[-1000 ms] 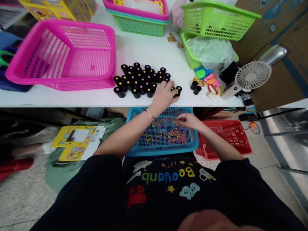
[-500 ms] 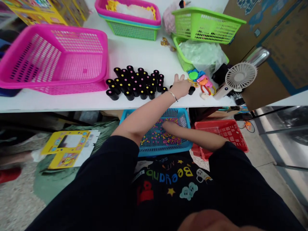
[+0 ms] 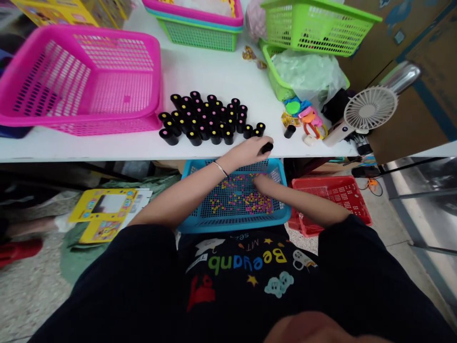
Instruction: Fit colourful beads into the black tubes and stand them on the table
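The left hand (image 3: pixel 253 149) grasps a small black cylinder (image 3: pixel 267 148) in its fingers, near clustered black cylinders with yellow or pink tops (image 3: pixel 215 136) on the white table (image 3: pixel 221 71). The right hand (image 3: pixel 263 183), whose grip I cannot tell, reaches among tiny pink and yellow pieces (image 3: pixel 259 204) in a blue perforated plastic basket (image 3: pixel 235 225).

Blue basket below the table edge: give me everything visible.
The blue basket is rectangular and looks like plastic, with a mesh floor, perforated walls and a solid rim. It sits open side up, long side parallel to the front edge of the white table, before the person's shirt; its support is hidden. Small pink and yellow pieces lie scattered inside, thickest toward the near right. The right hand reaches in, fingers hidden; the left forearm crosses over its left part.
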### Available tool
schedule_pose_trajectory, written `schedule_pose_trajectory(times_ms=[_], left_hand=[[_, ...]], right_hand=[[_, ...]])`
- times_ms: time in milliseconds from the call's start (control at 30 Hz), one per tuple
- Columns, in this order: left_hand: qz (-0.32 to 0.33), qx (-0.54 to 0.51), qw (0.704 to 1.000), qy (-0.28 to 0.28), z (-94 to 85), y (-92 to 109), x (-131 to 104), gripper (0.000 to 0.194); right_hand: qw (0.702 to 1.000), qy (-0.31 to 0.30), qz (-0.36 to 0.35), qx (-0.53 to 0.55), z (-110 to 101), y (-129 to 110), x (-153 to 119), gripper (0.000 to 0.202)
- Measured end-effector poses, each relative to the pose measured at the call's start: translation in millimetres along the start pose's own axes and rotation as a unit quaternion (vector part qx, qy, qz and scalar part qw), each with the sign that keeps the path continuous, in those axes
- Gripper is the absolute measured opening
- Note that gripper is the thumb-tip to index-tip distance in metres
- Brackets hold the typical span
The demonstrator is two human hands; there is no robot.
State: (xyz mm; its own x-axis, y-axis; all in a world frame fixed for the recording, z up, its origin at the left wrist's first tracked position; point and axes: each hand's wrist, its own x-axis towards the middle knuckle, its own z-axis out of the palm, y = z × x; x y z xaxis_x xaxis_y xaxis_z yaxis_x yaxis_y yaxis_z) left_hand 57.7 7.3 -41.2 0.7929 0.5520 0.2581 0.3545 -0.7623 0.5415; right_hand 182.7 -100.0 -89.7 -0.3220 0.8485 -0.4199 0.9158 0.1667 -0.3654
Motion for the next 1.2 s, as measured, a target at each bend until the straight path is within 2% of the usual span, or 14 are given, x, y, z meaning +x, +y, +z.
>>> schedule_pose_trajectory(times_ms=[133,300,367,467,633,767,833,900,1000,1200], left_hand=[[0.015,-0.025,1.000,0.003,-1.5,-26,0,0.044],[0.022,-0.064,0.997,0.037,-0.5,-30,0,0.041],[0.027,-0.075,0.996,0.044,-0.3,-28,0,0.040],[0.034,-0.078,0.995,0.051,-0.4,-27,1,0.038],[0.040,-0.097,0.993,0.051,-0.2,-28,2,0.037],[0.029,-0.106,0.992,0.057,0.1,-28,1,0.045],[0.016,-0.118,0.991,0.062,0.2,-26,0,0.052],[0.005,-0.135,0.989,0.063,0.5,-25,-1,0.057],[-0.003,-0.149,0.987,0.064,0.6,-24,-2,0.059],[0.004,-0.159,0.985,0.072,1.4,-24,-1,0.060]], right_hand=[[1.000,-0.011,-0.003,0.018,-6,-4,0,0.039],[0.996,-0.015,-0.022,0.088,-30,0,-14,0.016],[0.987,0.012,-0.021,0.162,-45,5,-25,0.012],[0.960,0.083,-0.002,0.266,-70,11,-39,0.010],[0.937,0.146,-0.012,0.319,-111,12,-50,0.004],[0.929,0.249,-0.022,0.272,-130,12,-45,0.016],[0.925,0.308,-0.022,0.223,-132,13,-38,0.014],[0.924,0.340,-0.023,0.175,-130,15,-30,0.009],[0.930,0.349,-0.032,0.111,-124,18,-21,0.002],[0.929,0.360,-0.092,0.008,-111,25,-20,0.021]])
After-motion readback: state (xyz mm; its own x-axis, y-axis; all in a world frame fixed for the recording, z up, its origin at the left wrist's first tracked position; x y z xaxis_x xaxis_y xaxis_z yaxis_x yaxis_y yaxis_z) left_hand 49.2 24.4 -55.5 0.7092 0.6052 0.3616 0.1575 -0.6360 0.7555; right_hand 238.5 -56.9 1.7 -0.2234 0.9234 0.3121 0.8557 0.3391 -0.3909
